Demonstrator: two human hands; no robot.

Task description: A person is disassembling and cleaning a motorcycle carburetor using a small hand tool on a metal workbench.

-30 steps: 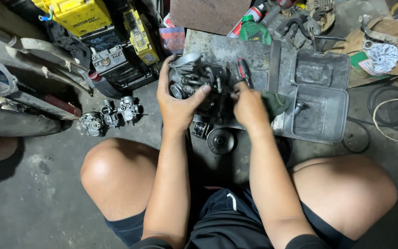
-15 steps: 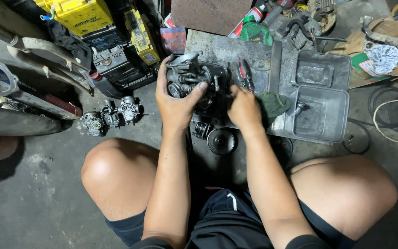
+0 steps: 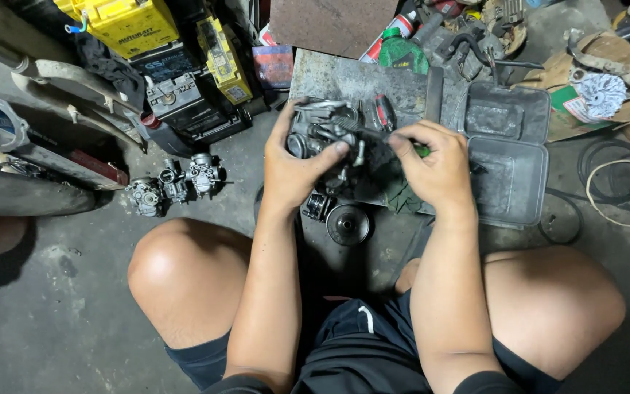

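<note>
I squat on a concrete floor, my knees on either side. My left hand (image 3: 297, 164) grips a grey metal carburetor (image 3: 322, 128) over a dirty metal tray (image 3: 373, 80). My right hand (image 3: 435, 164) is closed on a thin tool with a green handle (image 3: 421, 151) whose dark shaft points left into the carburetor. A red-handled screwdriver (image 3: 383, 111) lies on the tray just behind the carburetor. Below my hands, a round black part (image 3: 348, 222) and a smaller metal piece (image 3: 319, 206) rest on the floor.
Two more carburetors (image 3: 176, 186) lie on the floor to the left. Yellow batteries (image 3: 136, 25) and black ones stand at the back left. A dark plastic tray (image 3: 508, 157) sits to the right, with a cable coil (image 3: 614, 193), rags and scrap beyond it.
My right hand has shifted slightly right and down from the carburetor, now holding the green-handled tool with its shaft against the part. My left hand keeps its grip.
</note>
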